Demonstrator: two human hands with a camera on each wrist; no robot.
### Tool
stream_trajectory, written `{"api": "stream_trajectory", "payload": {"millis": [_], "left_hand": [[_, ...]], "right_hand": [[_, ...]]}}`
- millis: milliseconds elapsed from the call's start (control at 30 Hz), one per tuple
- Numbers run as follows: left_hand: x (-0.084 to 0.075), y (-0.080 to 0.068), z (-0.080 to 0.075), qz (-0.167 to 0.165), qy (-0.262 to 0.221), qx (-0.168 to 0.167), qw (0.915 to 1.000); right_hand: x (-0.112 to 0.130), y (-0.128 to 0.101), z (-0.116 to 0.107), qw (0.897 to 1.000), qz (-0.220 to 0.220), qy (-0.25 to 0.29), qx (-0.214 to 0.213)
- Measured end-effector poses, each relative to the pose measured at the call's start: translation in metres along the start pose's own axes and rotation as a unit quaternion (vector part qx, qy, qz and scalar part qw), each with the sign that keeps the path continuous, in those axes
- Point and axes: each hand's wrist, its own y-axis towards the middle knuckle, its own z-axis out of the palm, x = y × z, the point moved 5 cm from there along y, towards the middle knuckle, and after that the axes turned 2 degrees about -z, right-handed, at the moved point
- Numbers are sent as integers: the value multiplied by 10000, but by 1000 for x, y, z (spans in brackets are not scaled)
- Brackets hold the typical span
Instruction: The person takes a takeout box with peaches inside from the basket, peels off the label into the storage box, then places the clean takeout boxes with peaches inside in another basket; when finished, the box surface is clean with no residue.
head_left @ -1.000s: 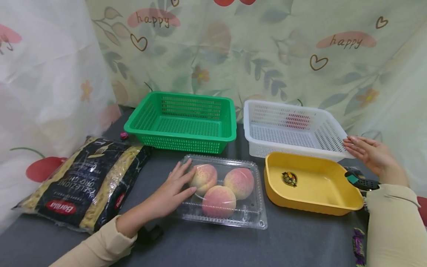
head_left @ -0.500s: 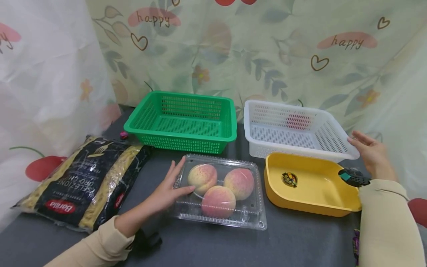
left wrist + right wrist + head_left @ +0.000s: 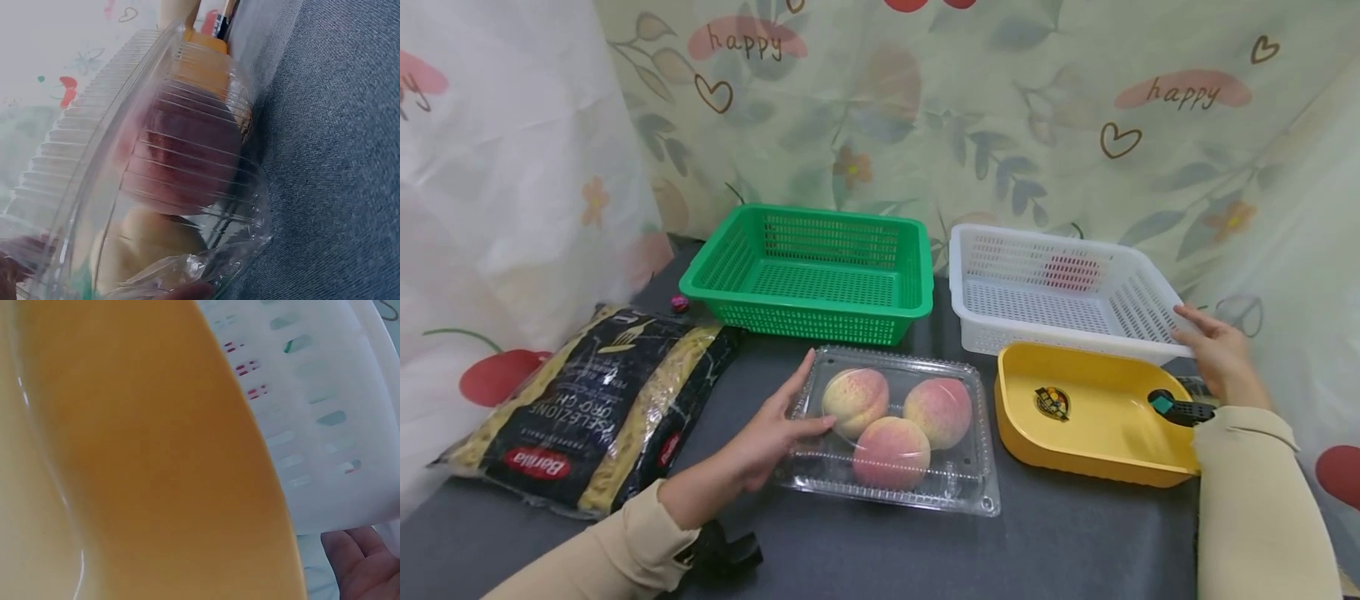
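In the head view a clear plastic clamshell container (image 3: 987, 493) with three peaches (image 3: 891, 454) inside lies on the dark cloth. My left hand (image 3: 765, 437) grips its left edge, with the thumb over the lid and the index finger along the side; the other fingers are mostly hidden. The left wrist view shows the container's ribbed side (image 3: 94, 144) close up. At the right, my right hand (image 3: 1221, 358) holds the near right corner of a white slotted basket (image 3: 1037, 329). Its fingers (image 3: 359, 559) reach up under the rim in the right wrist view.
A yellow tub (image 3: 1097, 467) stands in front of the white basket, below my right wrist. A green basket (image 3: 808, 329) is at the back left. A large pasta bag (image 3: 587, 408) lies at the left, with a small wrapped candy (image 3: 680, 303) behind it. A printed curtain (image 3: 880, 125) hangs behind.
My left hand has slid off the lid top to the container's left edge. My right hand has shifted slightly left at the basket's corner, its forearm moving left over the tub.
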Motion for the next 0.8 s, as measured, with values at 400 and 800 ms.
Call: {"api": "stream_trajectory", "payload": {"millis": [400, 800], "left_hand": [[-5, -1, 2, 90, -76, -306, 9995], [-18, -7, 2, -16, -197, -267, 9994]], "right_hand": [[4, -4, 3, 9969, -152, -758, -116], [6, -5, 4, 9969, -142, -760, -142]]}}
